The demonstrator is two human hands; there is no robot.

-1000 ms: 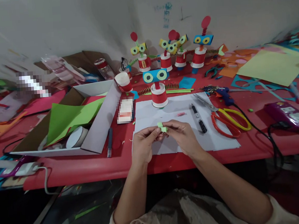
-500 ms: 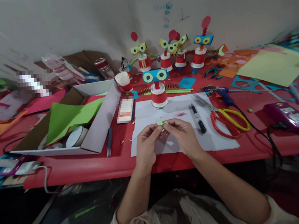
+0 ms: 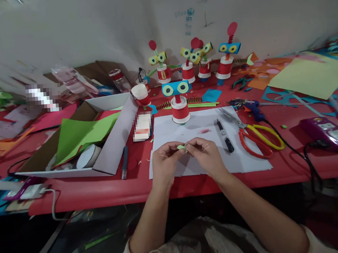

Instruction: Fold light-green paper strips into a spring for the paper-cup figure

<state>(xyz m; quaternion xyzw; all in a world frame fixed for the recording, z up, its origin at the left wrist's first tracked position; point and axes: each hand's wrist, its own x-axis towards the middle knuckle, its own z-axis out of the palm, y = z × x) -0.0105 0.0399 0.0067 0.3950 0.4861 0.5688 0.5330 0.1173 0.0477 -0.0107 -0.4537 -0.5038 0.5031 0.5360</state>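
My left hand and my right hand meet over a white sheet on the red table. Both pinch a small folded strip of light green paper between thumbs and fingertips. Just beyond the hands stands a red and white paper cup figure with blue goggle eyes. A small red paper spring and a black pen lie on the sheet to the right.
Red and yellow scissors and a blue glue gun lie right of the sheet. An open cardboard box with green paper sits left. Several cup robots line the wall. A purple device is far right.
The green strip has shrunk between my fingers as both hands fold and press it tighter. The hands stay over the sheet's near edge; the view has dipped slightly.
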